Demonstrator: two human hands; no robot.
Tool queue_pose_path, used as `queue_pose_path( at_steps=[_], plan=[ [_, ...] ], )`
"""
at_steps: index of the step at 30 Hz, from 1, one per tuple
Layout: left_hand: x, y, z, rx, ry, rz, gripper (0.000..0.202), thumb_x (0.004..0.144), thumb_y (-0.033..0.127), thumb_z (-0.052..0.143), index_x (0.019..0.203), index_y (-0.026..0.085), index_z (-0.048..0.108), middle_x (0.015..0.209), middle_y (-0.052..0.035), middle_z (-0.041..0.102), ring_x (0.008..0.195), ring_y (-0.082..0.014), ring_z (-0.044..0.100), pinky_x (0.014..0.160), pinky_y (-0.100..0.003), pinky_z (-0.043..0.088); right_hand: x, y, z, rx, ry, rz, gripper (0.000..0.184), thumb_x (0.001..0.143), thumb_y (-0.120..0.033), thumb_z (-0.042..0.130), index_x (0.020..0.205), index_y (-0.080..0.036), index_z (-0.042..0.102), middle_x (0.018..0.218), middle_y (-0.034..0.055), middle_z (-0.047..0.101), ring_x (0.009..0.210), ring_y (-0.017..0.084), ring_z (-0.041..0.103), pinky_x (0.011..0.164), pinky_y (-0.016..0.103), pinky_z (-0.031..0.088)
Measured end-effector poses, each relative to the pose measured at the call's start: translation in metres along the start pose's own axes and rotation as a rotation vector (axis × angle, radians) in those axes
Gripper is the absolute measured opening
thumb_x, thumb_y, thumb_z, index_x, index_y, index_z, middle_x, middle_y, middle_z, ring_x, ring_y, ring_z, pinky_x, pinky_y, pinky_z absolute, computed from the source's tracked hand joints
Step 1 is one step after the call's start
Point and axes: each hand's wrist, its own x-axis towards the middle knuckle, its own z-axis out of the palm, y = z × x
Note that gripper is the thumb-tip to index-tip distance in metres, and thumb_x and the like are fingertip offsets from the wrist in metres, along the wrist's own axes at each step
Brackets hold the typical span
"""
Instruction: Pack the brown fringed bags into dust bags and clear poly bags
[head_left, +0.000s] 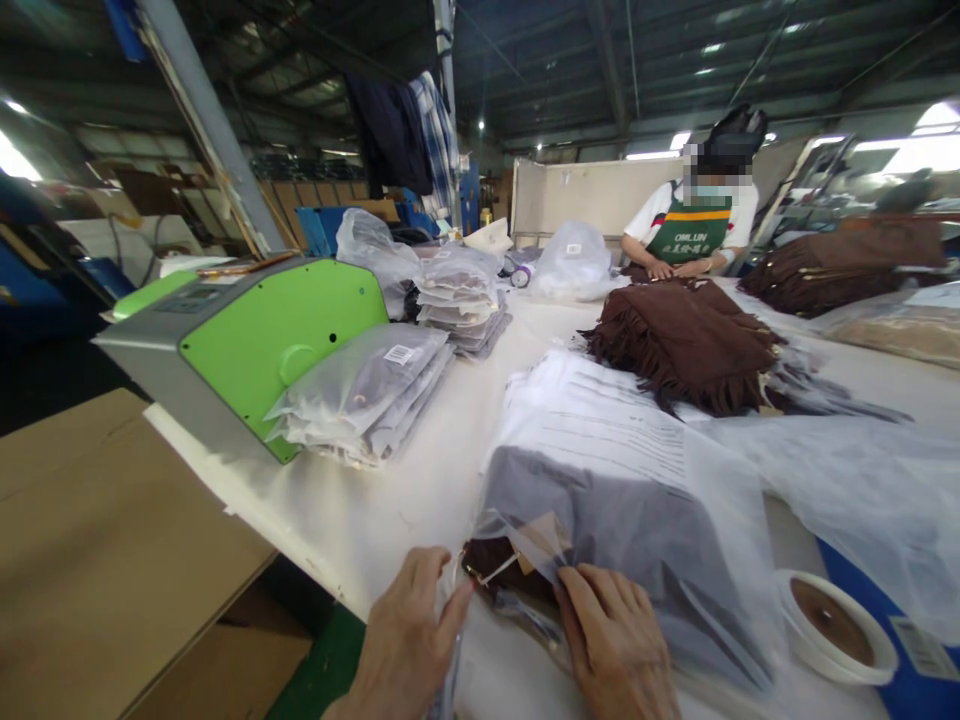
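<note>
A brown garment lies inside a clear plastic bag (pixel 622 520) on the white table (pixel 375 510) right in front of me. My left hand (pixel 405 640) pinches the open mouth of the bag at its near left edge. My right hand (pixel 615 640) presses its closed fingers onto the bag's near edge, beside a cardboard tag (pixel 544 540) and the dark brown cloth (pixel 495 570) that shows at the opening.
A green and grey machine (pixel 262 340) stands at the left with bagged garments (pixel 367 395) leaning on it. More bagged stacks (pixel 461 300) and a brown fringed pile (pixel 686 340) lie farther back. A tape roll (pixel 832 625) sits near right. A co-worker (pixel 694 225) works at the far end.
</note>
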Motion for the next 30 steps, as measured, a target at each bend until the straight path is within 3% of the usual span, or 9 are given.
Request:
queue_pose_path(
  at_steps=[5, 10, 13, 15, 20, 23, 26, 28, 30],
  plan=[
    [-0.031, -0.017, 0.009, -0.257, -0.289, -0.247, 0.017, 0.079, 0.035, 0.048, 0.084, 0.019, 0.047, 0.057, 0.0061, 0.045, 0.057, -0.0122, 0.05, 0.054, -0.022, 0.033, 0.009, -0.009, -0.002, 0.013, 0.013, 0.039, 0.014, 0.088, -0.027, 0.046, 0.093, -0.017, 0.055, 0.079, 0.0042, 0.059, 0.073, 0.017, 0.05, 0.067, 0.03, 0.034],
    [-0.028, 0.01, 0.034, -0.877, -0.485, -0.424, 0.047, 0.062, 0.055, 0.063, 0.082, 0.017, 0.045, 0.06, 0.0042, 0.051, 0.054, -0.0114, 0.054, 0.047, -0.02, 0.035, 0.014, -0.002, -0.008, 0.129, -0.116, 0.074, 0.014, 0.089, -0.022, 0.04, 0.091, -0.02, 0.054, 0.078, 0.0022, 0.059, 0.071, 0.017, 0.053, 0.063, 0.029, 0.039],
    [-0.019, 0.028, 0.043, -1.067, -0.546, -0.533, 0.06, 0.052, 0.064, 0.065, 0.083, 0.017, 0.044, 0.065, 0.0003, 0.058, 0.054, -0.0148, 0.06, 0.046, -0.022, 0.041, 0.017, 0.007, -0.015, 0.257, -0.251, 0.104, 0.017, 0.089, -0.015, 0.039, 0.091, -0.022, 0.055, 0.079, 0.0004, 0.06, 0.071, 0.014, 0.056, 0.063, 0.025, 0.043],
    [-0.013, 0.035, 0.046, -1.113, -0.561, -0.621, 0.062, 0.049, 0.065, 0.065, 0.081, 0.017, 0.043, 0.064, 0.0003, 0.059, 0.051, -0.0146, 0.061, 0.046, -0.024, 0.043, 0.018, 0.01, -0.019, 0.291, -0.262, 0.111, 0.019, 0.089, -0.015, 0.037, 0.09, -0.023, 0.055, 0.079, 0.0002, 0.06, 0.071, 0.013, 0.057, 0.062, 0.024, 0.044],
    [-0.004, 0.035, 0.044, -1.093, -0.602, -0.671, 0.037, 0.057, 0.043, 0.055, 0.08, 0.016, 0.044, 0.059, 0.0006, 0.061, 0.044, -0.0132, 0.06, 0.038, -0.019, 0.039, 0.012, -0.003, -0.023, 0.129, -0.176, -0.005, 0.015, 0.087, -0.028, 0.044, 0.095, -0.019, 0.054, 0.08, 0.0032, 0.061, 0.069, 0.016, 0.057, 0.059, 0.027, 0.045],
    [-0.002, 0.033, 0.037, -0.968, -0.66, -0.661, 0.023, 0.061, 0.023, 0.044, 0.083, 0.015, 0.046, 0.06, -0.0011, 0.062, 0.041, -0.0105, 0.057, 0.034, -0.016, 0.033, 0.003, -0.01, -0.017, -0.002, -0.14, -0.074, 0.049, 0.072, -0.047, 0.062, 0.106, -0.013, 0.052, 0.09, 0.0081, 0.063, 0.075, 0.019, 0.058, 0.06, 0.03, 0.046],
    [0.0, 0.029, 0.024, -0.753, -0.688, -0.607, 0.013, 0.069, 0.017, 0.041, 0.079, 0.015, 0.048, 0.065, -0.0009, 0.063, 0.036, -0.0068, 0.05, 0.034, -0.016, 0.031, -0.005, -0.008, -0.007, -0.099, -0.132, -0.108, 0.052, 0.066, -0.043, 0.068, 0.106, -0.014, 0.054, 0.091, 0.0076, 0.063, 0.076, 0.019, 0.058, 0.061, 0.029, 0.045],
    [0.003, 0.024, 0.013, -0.546, -0.577, -0.449, 0.013, 0.078, 0.021, 0.039, 0.075, 0.016, 0.051, 0.063, 0.0, 0.061, 0.039, -0.0079, 0.05, 0.038, -0.019, 0.035, -0.009, -0.002, -0.001, -0.124, -0.146, -0.141, 0.05, 0.068, -0.04, 0.068, 0.108, -0.015, 0.054, 0.093, 0.0062, 0.064, 0.078, 0.018, 0.058, 0.062, 0.027, 0.045],
    [0.01, 0.019, 0.005, -0.308, -0.312, -0.211, 0.017, 0.082, 0.026, 0.04, 0.078, 0.017, 0.054, 0.066, -0.001, 0.06, 0.053, -0.0126, 0.056, 0.05, -0.024, 0.043, -0.011, 0.004, 0.003, -0.124, -0.15, -0.165, 0.048, 0.071, -0.044, 0.065, 0.109, -0.016, 0.054, 0.092, 0.0054, 0.064, 0.079, 0.017, 0.059, 0.062, 0.026, 0.045]
  ],
)
